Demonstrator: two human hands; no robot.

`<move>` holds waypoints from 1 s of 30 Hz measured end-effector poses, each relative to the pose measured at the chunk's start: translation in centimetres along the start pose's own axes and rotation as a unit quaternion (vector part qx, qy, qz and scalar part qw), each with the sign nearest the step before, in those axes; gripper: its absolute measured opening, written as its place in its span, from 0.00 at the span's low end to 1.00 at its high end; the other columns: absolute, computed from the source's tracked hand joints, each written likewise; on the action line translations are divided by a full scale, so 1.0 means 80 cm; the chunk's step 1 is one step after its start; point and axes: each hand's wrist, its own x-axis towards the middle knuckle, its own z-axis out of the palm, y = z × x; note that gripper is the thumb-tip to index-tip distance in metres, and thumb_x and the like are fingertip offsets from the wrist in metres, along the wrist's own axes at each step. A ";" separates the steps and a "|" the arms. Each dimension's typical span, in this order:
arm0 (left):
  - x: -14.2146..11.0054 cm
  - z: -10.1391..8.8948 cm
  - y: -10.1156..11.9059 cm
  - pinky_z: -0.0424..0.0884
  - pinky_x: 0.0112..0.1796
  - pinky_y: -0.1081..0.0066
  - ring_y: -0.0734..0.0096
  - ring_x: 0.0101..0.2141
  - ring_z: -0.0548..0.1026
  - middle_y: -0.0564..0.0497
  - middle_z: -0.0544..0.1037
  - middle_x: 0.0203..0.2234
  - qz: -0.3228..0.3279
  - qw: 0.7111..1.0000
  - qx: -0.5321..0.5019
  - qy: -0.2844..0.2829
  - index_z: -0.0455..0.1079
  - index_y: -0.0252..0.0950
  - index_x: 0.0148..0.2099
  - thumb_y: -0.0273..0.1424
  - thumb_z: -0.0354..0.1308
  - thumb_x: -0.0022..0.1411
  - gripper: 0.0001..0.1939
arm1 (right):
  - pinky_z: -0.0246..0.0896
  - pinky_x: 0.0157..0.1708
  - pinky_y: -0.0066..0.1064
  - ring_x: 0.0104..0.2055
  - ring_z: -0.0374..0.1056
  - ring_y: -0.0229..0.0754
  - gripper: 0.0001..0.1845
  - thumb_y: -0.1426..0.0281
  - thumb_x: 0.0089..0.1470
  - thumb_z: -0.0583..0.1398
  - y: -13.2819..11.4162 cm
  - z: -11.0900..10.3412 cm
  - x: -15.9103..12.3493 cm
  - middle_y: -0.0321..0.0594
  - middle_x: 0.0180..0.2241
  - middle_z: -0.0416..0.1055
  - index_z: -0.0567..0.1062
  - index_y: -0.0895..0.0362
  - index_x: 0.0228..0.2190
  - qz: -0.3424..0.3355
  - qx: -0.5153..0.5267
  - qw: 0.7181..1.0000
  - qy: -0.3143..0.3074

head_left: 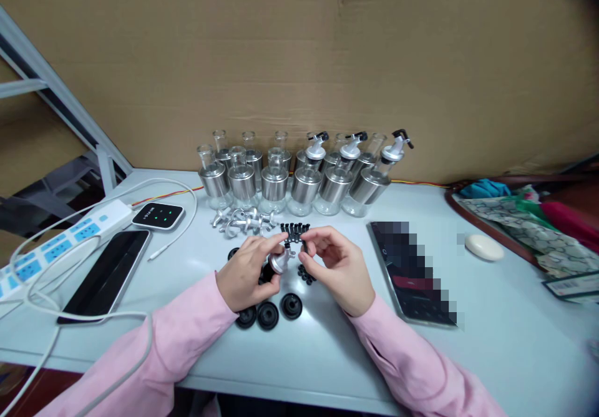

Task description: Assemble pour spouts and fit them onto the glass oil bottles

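My left hand [246, 268] is closed around a silver pourer spout [281, 260] with a black base, tilted upward. Facing it, my right hand [340, 269] pinches a small black cap [305, 246] between thumb and fingers, close to the spout's tip; whether they touch I cannot tell. Just beyond the fingertips lies a row of small black caps [294, 228]. Several tiny black pieces [307, 275] are by my right thumb. Round black stoppers [292, 305] lie below and partly under my left hand. Loose silver spouts [243, 222] are piled farther back.
Several glass bottles with steel sleeves [274, 184] stand in rows at the back; three carry pourers [350, 148]. At left are a phone [107, 273], a white hotspot device [158, 216], a power strip [60, 245] and cables. A dark tablet-like device [397, 279] and white oval object [484, 248] lie right.
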 end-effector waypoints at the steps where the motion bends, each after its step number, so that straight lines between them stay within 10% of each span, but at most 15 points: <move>1: 0.000 0.000 0.000 0.67 0.40 0.64 0.64 0.37 0.70 0.48 0.71 0.34 -0.001 1.000 0.001 0.002 0.46 0.38 0.60 0.22 0.49 0.51 0.34 | 0.58 0.27 0.28 0.24 0.59 0.34 0.10 0.75 0.44 0.60 0.001 0.000 -0.001 0.30 0.22 0.60 0.69 0.56 0.33 -0.007 -0.010 1.000 -0.007; 30: 0.004 -0.003 0.004 0.68 0.38 0.67 0.67 0.35 0.71 0.49 0.73 0.34 0.022 1.000 0.011 0.014 0.50 0.37 0.60 0.20 0.47 0.50 0.33 | 0.59 0.31 0.31 0.27 0.61 0.37 0.11 0.77 0.46 0.59 0.007 0.000 -0.010 0.33 0.25 0.64 0.65 0.54 0.33 -0.050 -0.137 0.988 -0.052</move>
